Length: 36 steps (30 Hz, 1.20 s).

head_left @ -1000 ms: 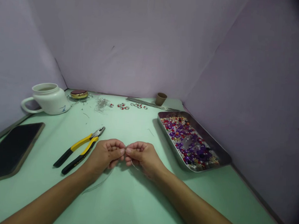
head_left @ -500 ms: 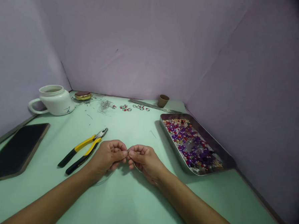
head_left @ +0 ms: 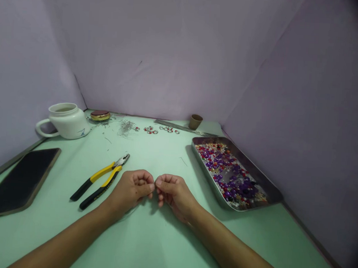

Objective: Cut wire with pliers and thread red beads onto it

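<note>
My left hand and my right hand meet fingertip to fingertip low over the table, both closed in a pinch. Between them they hold a thin metal wire, a faint strand of which shows by my left wrist; the piece at the fingertips is too small to make out. Left of my left hand lie pliers with yellow and black handles, jaws pointing away. On my right, a metal tray holds many purple, red, clear and gold beads.
Small wire rings with red beads lie at the back, beside a tangle of wire scraps. Straight wires run past a small brown cup. A white mug, a round gold-rimmed box and a phone occupy the left.
My hands have shifted slightly right, and the fingertips have changed their pinch. The wire strand that showed under my right fingers is now hidden. The view has tilted a little.
</note>
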{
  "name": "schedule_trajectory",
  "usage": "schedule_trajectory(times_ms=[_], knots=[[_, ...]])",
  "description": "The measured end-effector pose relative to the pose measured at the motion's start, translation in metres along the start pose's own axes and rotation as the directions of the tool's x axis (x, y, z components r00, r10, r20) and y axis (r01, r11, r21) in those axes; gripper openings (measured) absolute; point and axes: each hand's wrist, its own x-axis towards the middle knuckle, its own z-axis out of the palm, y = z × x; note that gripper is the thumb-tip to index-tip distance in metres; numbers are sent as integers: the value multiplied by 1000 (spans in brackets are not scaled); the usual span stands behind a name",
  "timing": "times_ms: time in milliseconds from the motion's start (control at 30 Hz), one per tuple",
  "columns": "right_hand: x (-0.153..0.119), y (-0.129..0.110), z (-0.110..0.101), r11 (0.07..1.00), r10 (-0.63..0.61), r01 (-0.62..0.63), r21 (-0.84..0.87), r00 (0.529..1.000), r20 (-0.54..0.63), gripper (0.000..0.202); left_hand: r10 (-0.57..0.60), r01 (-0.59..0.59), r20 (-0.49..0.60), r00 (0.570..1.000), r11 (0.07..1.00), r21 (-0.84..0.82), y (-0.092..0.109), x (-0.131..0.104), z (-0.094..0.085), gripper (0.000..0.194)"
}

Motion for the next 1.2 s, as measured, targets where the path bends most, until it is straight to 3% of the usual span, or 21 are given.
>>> schedule_trajectory(times_ms=[500, 767, 967, 1200], knots=[[-1, 4, 0, 997, -43, 41, -69, 999, -23, 24, 27, -23, -42, 999, 995, 93, 0, -4, 2, 8], [-3, 5, 5, 998, -44, 45, 54, 999, -32, 23, 103, -80, -125, 987, 981, 179, 0, -5, 5, 7], [-3, 8, 5, 998, -56, 58, 36, 997, -47, 24, 93, -68, -133, 987, 981, 183, 2, -5, 6, 6], [-3, 5, 6, 999, -26, 29, 39, 997, -67, 16, 176, -147, -111, 978, 962, 229, -1, -8, 6, 5]])
